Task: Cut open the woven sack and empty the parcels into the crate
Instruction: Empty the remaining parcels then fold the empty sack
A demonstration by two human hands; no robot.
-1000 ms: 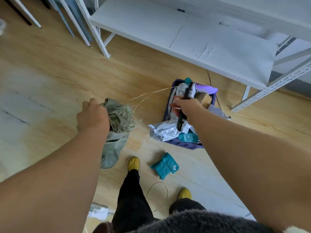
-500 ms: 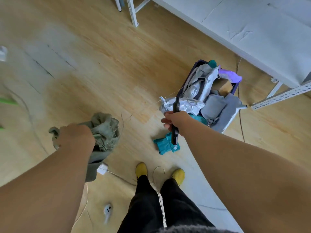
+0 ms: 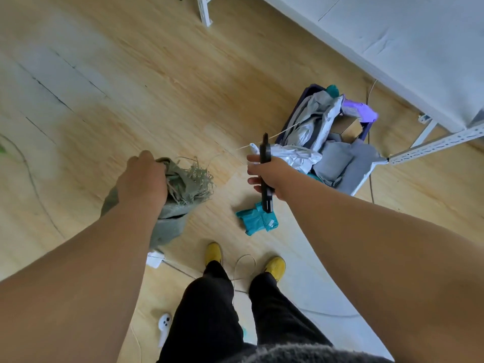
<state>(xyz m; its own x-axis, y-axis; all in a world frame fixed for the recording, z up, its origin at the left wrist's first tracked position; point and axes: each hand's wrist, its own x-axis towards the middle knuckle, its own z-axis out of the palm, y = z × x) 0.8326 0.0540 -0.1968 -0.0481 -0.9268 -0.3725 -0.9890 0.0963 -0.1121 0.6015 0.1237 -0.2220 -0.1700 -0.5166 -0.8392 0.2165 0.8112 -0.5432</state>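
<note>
My left hand point(image 3: 142, 183) grips the bunched, frayed mouth of the grey-green woven sack point(image 3: 183, 189), which hangs limp above the floor. My right hand point(image 3: 267, 176) is closed around a black utility knife point(image 3: 265, 176), its blade end pointing away from me. A thin pale string point(image 3: 281, 133) runs from the knife hand toward the crate. The purple crate point(image 3: 301, 106) stands to the right, heaped with silver, grey and white parcels point(image 3: 327, 153) and a brown box. One teal parcel point(image 3: 258, 221) lies on the floor outside the crate, just below my right hand.
A white metal shelf unit point(image 3: 392, 48) fills the upper right, its leg close to the crate. My feet in yellow shoes point(image 3: 213, 252) stand on the wooden floor, with a loop of string between them. A white plug point(image 3: 154, 259) and a white controller point(image 3: 163, 326) lie nearby.
The view has swung so the crate sits further right. My right hand with the knife has drawn back from over the crate. My left hand still holds the sack.
</note>
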